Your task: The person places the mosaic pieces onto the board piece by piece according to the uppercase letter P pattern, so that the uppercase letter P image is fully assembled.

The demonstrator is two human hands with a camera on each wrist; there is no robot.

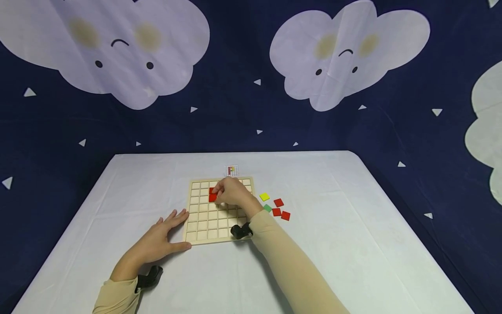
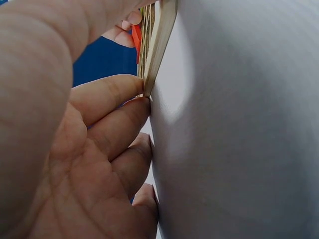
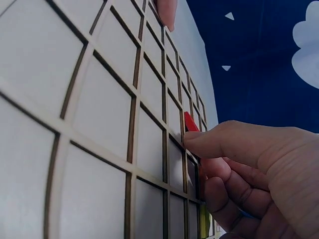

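Observation:
A wooden grid board point(image 1: 201, 225) lies on the table. My left hand point(image 1: 158, 242) rests beside it, fingers spread; fingertips and thumb touch its left edge and near-left corner. Over the board's upper part, my right hand point(image 1: 233, 192) has its thumb and fingers at a red square tile point(image 1: 212, 198), which looks tilted and pinched in the right wrist view. Another red tile point(image 1: 212, 190) sits in the cell just beyond. Under the right fingers shows a yellow tile point(image 3: 203, 221); the palm hides other cells.
Right of the board lie loose tiles: a yellow one point(image 1: 264, 197), a green one point(image 1: 267, 208) and several red ones point(image 1: 276, 212). A small card with a coloured grid pattern point(image 1: 231, 170) is behind the board. A dark blue cloud-print cloth point(image 1: 235, 122) hangs behind the white table point(image 1: 353, 244).

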